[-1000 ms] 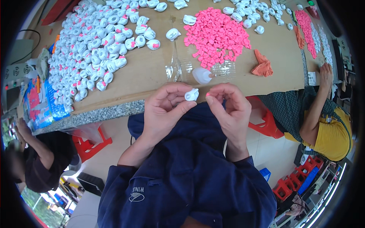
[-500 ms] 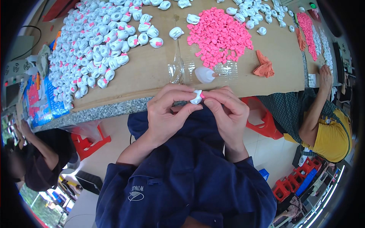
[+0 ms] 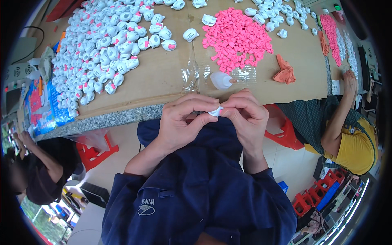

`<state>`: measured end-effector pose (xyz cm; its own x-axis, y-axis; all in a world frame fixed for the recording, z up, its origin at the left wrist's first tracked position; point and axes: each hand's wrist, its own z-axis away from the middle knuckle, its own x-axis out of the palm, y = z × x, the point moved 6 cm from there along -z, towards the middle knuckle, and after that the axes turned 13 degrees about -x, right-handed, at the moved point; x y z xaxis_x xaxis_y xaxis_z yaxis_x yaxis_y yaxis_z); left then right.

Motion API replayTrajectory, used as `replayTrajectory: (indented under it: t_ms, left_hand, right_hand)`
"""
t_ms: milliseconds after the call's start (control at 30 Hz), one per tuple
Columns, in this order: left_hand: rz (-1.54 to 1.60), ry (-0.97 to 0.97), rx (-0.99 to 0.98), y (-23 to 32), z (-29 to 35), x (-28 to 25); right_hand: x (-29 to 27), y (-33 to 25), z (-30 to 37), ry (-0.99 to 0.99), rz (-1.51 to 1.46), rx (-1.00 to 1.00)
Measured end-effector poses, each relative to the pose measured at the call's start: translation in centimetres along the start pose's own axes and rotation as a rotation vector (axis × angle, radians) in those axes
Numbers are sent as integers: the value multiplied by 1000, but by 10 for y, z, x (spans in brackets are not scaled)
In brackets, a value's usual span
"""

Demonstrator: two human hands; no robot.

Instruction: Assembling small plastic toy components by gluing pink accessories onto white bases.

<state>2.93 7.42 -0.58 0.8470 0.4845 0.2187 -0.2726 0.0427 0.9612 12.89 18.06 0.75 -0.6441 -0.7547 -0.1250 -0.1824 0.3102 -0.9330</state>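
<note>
Just off the table's front edge, a small white cat-head-shaped plastic piece (image 3: 215, 112) is held between my two hands. My left hand (image 3: 181, 121) pinches it between thumb and fingers from the left. The thumb and forefinger of my right hand (image 3: 248, 118) close on its right side, over a small pink bow (image 3: 221, 109) that is mostly covered by the fingertips. Beyond my hands lies a translucent squeeze bottle (image 3: 221, 80) with a thin tip. Behind the bottle spreads a heap of pink bows (image 3: 237, 38).
Many white pieces (image 3: 102, 53), several with pink bows, fill the table's left. More white pieces (image 3: 269, 16) lie at the far right. An orange crumpled glove-like thing (image 3: 284, 71) rests on the cardboard (image 3: 159, 81). Co-workers sit left and right (image 3: 351, 143), beside red stools (image 3: 281, 130).
My right fingers have closed further over the pink bow, which now shows less. The white piece has shifted slightly right and down and turned a little in my grip.
</note>
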Motion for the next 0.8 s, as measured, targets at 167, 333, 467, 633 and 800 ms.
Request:
replayTrajectory:
  t_ms: [167,333,467,633,800]
  left_hand:
    - [-117,43,42,4,3,-4]
    - [-205,80,-49,1,0,-14]
    - [-294,340,-35,16,-15,-45]
    - [-1066,624,430,61,-40,-50]
    - [-1259,507,516,65,-77,-27]
  right_hand:
    - [6,0,4,12,43,-43]
    - [8,1,6,24,59,28]
    - [-9,8,6,119,156,-19]
    - [-7,-5,-15,144,437,-109]
    - [4,0,-21,39,499,-187]
